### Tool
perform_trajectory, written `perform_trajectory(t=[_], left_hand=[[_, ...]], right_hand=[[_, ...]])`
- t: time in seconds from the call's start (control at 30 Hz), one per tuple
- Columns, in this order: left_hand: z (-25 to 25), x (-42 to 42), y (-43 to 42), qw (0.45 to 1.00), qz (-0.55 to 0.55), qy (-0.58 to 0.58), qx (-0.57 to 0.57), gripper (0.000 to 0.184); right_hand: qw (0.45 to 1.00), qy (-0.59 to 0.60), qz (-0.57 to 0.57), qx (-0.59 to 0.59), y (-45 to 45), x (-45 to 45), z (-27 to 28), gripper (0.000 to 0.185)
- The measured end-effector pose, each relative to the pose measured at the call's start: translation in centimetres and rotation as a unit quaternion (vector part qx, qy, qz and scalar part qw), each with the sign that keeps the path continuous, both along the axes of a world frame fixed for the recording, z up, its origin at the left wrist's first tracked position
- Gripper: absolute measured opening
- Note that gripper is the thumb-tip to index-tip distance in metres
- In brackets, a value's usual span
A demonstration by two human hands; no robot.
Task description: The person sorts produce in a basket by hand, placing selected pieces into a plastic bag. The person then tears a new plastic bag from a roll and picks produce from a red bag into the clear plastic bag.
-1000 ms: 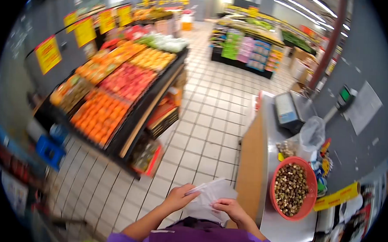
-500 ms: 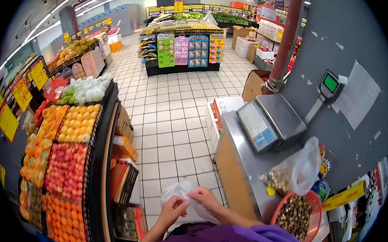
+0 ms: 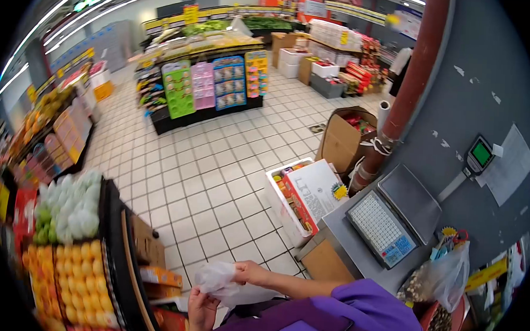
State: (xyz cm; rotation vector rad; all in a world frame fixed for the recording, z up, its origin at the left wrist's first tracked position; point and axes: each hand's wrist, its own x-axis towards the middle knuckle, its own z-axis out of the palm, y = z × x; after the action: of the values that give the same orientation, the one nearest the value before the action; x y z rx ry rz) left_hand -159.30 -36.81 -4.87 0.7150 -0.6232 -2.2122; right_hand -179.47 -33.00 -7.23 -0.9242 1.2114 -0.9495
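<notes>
A thin white plastic bag (image 3: 221, 281) is stretched between my two hands, low in the head view and close to my body. My left hand (image 3: 202, 308) has its fingers closed on the bag's left side. At the bag's upper right edge, my right hand (image 3: 251, 274) pinches the film between thumb and fingers. The bag looks loose and crumpled, and I make out nothing inside it. Beneath it, part of the bag is hidden by my purple sleeve and strap.
On the right, a metal counter (image 3: 357, 228) carries a scale (image 3: 386, 227), a clear bag of shellfish-like pieces (image 3: 443, 277) and a red basket (image 3: 459, 322). A fruit stand (image 3: 79, 281) borders my left. Ahead are a white box (image 3: 320, 188), an open carton (image 3: 340, 139) and a display island (image 3: 208, 113).
My view has swung to the right and forward. The bag has been raised and spread more between my hands; my left hand has shifted to its lower left side.
</notes>
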Motion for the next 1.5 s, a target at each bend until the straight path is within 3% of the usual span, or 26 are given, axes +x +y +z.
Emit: perform_trajectory(t=[0.1, 0.17, 0.2, 0.27, 0.3, 0.33, 0.37, 0.4, 0.43, 0.57, 0.63, 0.67, 0.8, 0.87, 0.9, 0.97, 1.0, 1.03, 1.07, 1.13, 1.2, 1.27, 1.3, 1.37, 1.43, 1.5], left_hand=[[0.0, -3.2, -10.0, 0.998, -0.056, -0.021, 0.026, 0.011], [-1.3, -6.1, -16.6, 0.990, -0.067, 0.021, 0.123, 0.012], [-1.4, -7.1, -19.8, 0.989, -0.080, 0.020, 0.123, 0.012], [-2.2, -9.5, -25.6, 0.964, -0.242, 0.113, 0.010, 0.014], [-2.4, -10.8, -28.0, 0.961, -0.252, 0.111, 0.014, 0.014], [-2.5, -12.4, -30.1, 0.948, -0.255, -0.088, -0.169, 0.017], [-2.8, -14.2, -32.3, 0.865, -0.238, -0.276, -0.343, 0.020], [-3.2, -16.0, -34.9, 0.719, -0.201, -0.442, -0.497, 0.024], [-6.9, -16.4, -39.0, 0.762, -0.130, -0.420, -0.476, 0.024], [-12.3, -14.4, -52.8, 0.654, -0.051, -0.598, -0.461, 0.020], [-11.1, -13.0, -57.7, 0.615, -0.095, -0.666, -0.412, 0.042], [-13.0, -11.1, -60.6, 0.657, -0.050, -0.606, -0.446, 0.061], [-3.4, -17.1, -66.5, 0.670, 0.076, -0.457, -0.580, 0.061], [-4.5, -17.1, -71.6, 0.647, 0.112, -0.443, -0.610, 0.054], [-8.4, -16.2, -76.5, 0.712, 0.069, -0.436, -0.546, 0.047], [-9.2, -16.5, -82.6, 0.725, 0.067, -0.441, -0.525, 0.024], [-8.0, -16.6, -85.4, 0.729, 0.062, -0.437, -0.524, 0.024], [-7.2, -16.8, -87.6, 0.825, 0.058, -0.372, -0.422, 0.018], [-6.5, -17.0, -90.2, 0.899, 0.051, -0.300, -0.316, 0.013], [-4.8, -17.3, -94.8, 0.900, 0.029, -0.290, -0.323, 0.006], [-3.7, -17.5, -98.9, 0.846, -0.126, -0.349, -0.384, 0.014], [-3.8, -17.8, -102.5, 0.851, -0.131, -0.294, -0.415, 0.022], [-2.1, -18.0, -103.7, 0.799, -0.141, -0.363, -0.458, 0.024], [-3.5, -17.4, -108.2, 0.717, -0.110, -0.461, -0.511, 0.031], [-7.4, -14.7, -114.6, 0.717, -0.068, -0.486, -0.495, 0.032], [-9.9, -11.6, -121.6, 0.736, 0.006, -0.494, -0.462, 0.026]], right_hand=[[0.977, -0.078, -0.195, -0.028, -4.6, -4.0, -1.0, 0.018], [0.895, -0.277, -0.350, 0.022, -7.6, -6.7, -0.5, 0.012], [0.890, -0.277, -0.361, 0.018, -9.3, -8.4, -1.2, 0.012], [0.802, -0.439, -0.397, 0.079, -12.9, -11.8, -3.4, 0.008], [0.798, -0.398, -0.441, 0.097, -15.4, -12.7, -2.3, 0.010], [0.793, -0.402, -0.448, 0.097, -17.9, -14.1, -2.9, 0.010], [0.762, -0.528, -0.365, 0.084, -20.7, -16.0, -3.9, 0.011], [0.716, -0.641, -0.270, 0.066, -24.0, -17.7, -2.5, 0.015], [0.729, -0.609, -0.303, 0.068, -27.7, -18.1, -1.2, 0.021], [0.863, -0.486, -0.107, 0.089, -43.2, -17.3, 2.2, 0.022], [0.932, -0.352, -0.079, 0.044, -50.5, -16.2, 4.0, 0.017], [0.947, -0.309, -0.075, 0.043, -53.8, -16.2, 5.2, 0.017], [0.983, -0.182, 0.004, 0.026, -67.2, -14.0, 3.3, 0.013], [0.985, -0.159, 0.058, 0.025, -72.3, -11.5, 2.3, 0.014], [0.990, -0.112, 0.060, -0.057, -75.2, -10.1, 1.2, 0.017], [0.987, -0.054, 0.057, -0.138, -80.5, -9.8, 0.9, 0.021], [0.969, 0.143, 0.046, -0.195, -82.4, -10.4, 1.8, 0.023], [0.909, 0.337, 0.041, -0.241, -84.1, -11.0, 2.3, 0.025], [0.910, 0.339, 0.039, -0.237, -86.5, -11.3, 2.1, 0.025], [0.874, 0.460, 0.021, -0.153, -91.1, -12.6, 0.5, 0.026], [0.837, 0.542, -0.015, -0.071, -95.9, -14.4, -1.3, 0.020], [0.851, 0.502, -0.115, -0.100, -99.4, -16.0, -1.6, 0.014], [0.855, 0.456, -0.207, -0.133, -101.1, -16.3, -1.7, 0.012], [0.900, 0.371, -0.186, -0.133, -106.0, -15.8, -3.2, 0.012], [0.937, 0.279, -0.155, -0.142, -111.4, -14.2, -3.4, 0.012], [0.996, -0.075, -0.022, -0.039, -117.6, -10.6, -1.6, 0.011]])
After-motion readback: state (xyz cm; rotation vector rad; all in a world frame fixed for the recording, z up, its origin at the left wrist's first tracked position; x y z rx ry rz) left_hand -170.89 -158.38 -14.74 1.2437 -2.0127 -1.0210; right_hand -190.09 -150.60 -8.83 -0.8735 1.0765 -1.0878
